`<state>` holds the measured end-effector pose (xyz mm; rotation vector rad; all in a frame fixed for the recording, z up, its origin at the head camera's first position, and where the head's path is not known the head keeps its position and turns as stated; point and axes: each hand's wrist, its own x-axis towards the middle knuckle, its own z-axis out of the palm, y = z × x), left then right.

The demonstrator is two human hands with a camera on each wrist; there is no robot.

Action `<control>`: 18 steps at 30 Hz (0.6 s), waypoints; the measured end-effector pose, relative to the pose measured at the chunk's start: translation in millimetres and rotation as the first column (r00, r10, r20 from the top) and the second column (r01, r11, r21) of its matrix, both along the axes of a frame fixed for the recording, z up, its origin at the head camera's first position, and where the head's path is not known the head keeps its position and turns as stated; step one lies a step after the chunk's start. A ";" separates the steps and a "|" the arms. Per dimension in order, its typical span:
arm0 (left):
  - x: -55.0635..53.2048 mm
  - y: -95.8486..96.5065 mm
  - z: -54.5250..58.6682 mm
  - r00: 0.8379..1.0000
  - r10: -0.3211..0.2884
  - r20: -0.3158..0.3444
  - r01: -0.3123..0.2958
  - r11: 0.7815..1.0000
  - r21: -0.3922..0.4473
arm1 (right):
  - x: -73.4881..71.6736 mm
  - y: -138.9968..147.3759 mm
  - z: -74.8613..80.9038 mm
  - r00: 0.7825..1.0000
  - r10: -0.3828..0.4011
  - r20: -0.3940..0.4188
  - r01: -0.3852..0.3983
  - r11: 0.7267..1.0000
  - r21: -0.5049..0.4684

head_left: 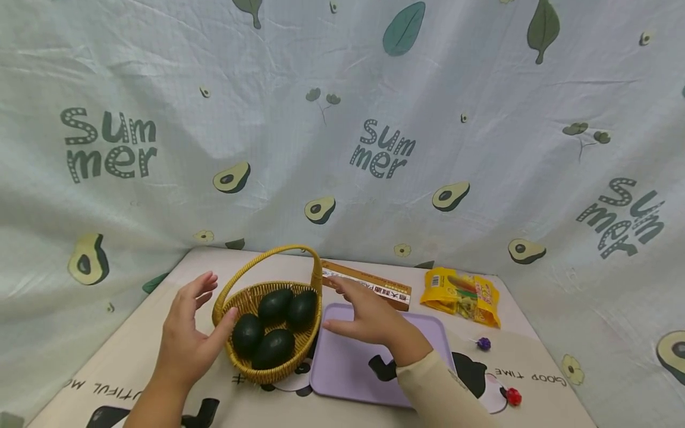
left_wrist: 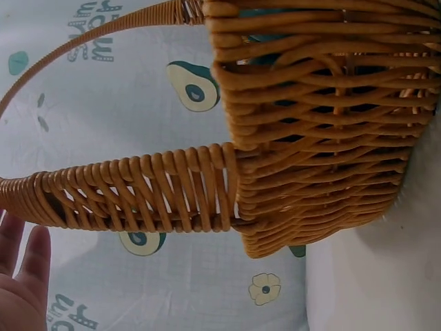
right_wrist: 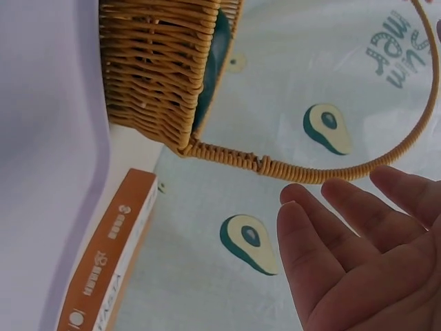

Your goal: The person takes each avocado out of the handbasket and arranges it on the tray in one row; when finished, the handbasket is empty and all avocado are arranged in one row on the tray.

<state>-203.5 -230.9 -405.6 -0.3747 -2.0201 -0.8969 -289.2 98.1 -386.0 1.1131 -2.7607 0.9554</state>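
A wicker basket [head_left: 266,375] with a tall arched handle [head_left: 278,249] stands left of centre in the head view. Several dark green avocados [head_left: 274,349] lie inside it. My left hand [head_left: 184,336] is at the basket's left side, thumb and fingers spread apart, holding nothing. On the other side, my right hand [head_left: 369,315] hovers over the lilac tray [head_left: 342,380], its fingers toward the basket and nothing in its grasp. In the right wrist view, the fingertips [right_wrist: 337,189] overlap the handle's curve. The left wrist view shows the left fingers [left_wrist: 31,258] right by the handle.
An orange and white pasta box [head_left: 369,282] lies behind the tray. Farther right is a yellow snack bag [head_left: 461,297]. A purple wrapped lollipop [head_left: 484,343] and a red one [head_left: 514,396] lie right of the tray. A printed curtain [head_left: 342,148] closes off the table's back.
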 end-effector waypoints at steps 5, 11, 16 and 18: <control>0.1 -1.1 -2.4 1.000 0.007 0.029 -0.007 1.000 0.013 | -7.1 -7.1 0.5 0.999 0.008 0.041 -0.006 0.999 -0.041; 1.7 -1.2 -6.7 0.998 0.033 0.060 -0.034 0.999 0.021 | -13.7 -15.3 -2.1 0.993 0.006 0.116 0.003 0.997 -0.077; 2.1 -1.3 -12.0 0.996 0.063 0.067 -0.064 0.998 0.020 | -17.2 -20.0 -4.4 0.986 0.004 0.167 0.014 0.994 -0.106; 2.3 -1.6 -13.8 0.995 0.068 0.072 -0.070 0.997 0.024 | -18.1 -21.3 -5.1 0.982 -0.003 0.190 0.025 0.994 -0.110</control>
